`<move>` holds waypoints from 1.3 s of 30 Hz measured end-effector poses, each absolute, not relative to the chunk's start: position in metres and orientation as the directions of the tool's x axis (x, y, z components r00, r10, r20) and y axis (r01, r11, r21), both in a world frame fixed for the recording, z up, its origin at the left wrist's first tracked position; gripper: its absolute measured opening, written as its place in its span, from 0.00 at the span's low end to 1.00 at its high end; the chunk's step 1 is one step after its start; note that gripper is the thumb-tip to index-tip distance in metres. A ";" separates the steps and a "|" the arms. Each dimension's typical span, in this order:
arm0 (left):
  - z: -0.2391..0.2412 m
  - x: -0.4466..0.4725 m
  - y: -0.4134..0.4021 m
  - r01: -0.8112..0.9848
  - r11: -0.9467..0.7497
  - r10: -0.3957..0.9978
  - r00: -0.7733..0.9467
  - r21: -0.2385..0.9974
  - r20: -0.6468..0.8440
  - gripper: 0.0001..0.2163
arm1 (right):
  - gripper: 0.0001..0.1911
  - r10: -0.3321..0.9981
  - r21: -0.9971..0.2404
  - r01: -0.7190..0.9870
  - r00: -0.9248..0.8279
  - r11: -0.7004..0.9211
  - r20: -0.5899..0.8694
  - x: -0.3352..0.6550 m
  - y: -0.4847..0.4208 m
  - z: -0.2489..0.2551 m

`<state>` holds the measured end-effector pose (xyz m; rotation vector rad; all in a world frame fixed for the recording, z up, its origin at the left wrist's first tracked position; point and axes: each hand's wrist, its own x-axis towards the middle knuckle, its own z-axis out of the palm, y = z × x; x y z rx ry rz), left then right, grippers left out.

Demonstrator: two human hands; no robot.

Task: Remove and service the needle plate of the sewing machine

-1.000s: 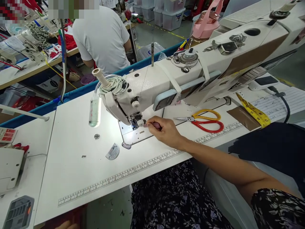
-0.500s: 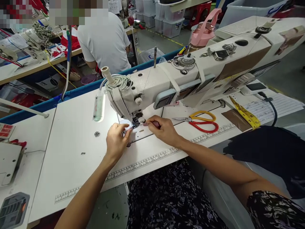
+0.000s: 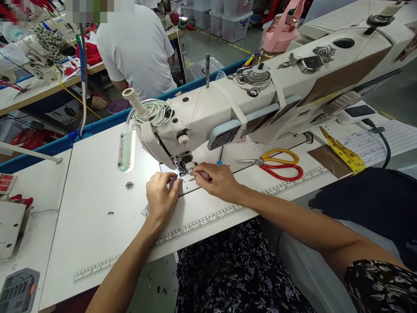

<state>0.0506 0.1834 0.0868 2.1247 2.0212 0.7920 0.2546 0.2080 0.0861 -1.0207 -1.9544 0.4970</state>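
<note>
My right hand (image 3: 216,180) is closed round the dull pink handle of a small screwdriver (image 3: 204,174); its tip points left at the needle area and is hard to make out. My left hand (image 3: 161,193) is at the left of the presser foot (image 3: 183,169), thumb and forefinger nearly together; anything between them is too small to see. Both hands are under the head of a white sewing machine (image 3: 202,108). A metal plate's corner (image 3: 145,211) pokes out beside my left wrist. Scissors (image 3: 272,164) with yellow and red handles lie right of my right hand.
A lit lamp (image 3: 125,150) hangs left of the machine head. A thin rod with a blue end (image 3: 220,162) lies behind my right hand. A tape measure (image 3: 342,150) and papers (image 3: 384,141) are at the right. A person in a white shirt (image 3: 133,52) sits beyond the table.
The view has shifted slightly and come nearer the machine. The metal plate's corner now shows by my left wrist, and the blue-ended rod has come into sight. Both hands stay by the needle.
</note>
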 end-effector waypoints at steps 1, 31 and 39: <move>0.086 0.050 0.182 0.896 -0.118 0.951 -0.022 0.427 0.310 0.06 | 0.09 0.800 -0.650 0.468 -0.308 0.599 0.515 0.255 0.208 0.086; 0.085 0.054 0.177 0.881 -0.157 0.925 -0.027 0.446 0.379 0.05 | 0.11 0.808 -0.633 0.506 -0.299 0.586 0.508 0.252 0.207 0.090; 0.088 0.047 0.178 0.817 -0.134 0.930 -0.092 0.561 0.356 0.08 | 0.09 0.863 -0.742 0.442 -0.224 0.503 0.452 0.253 0.204 0.090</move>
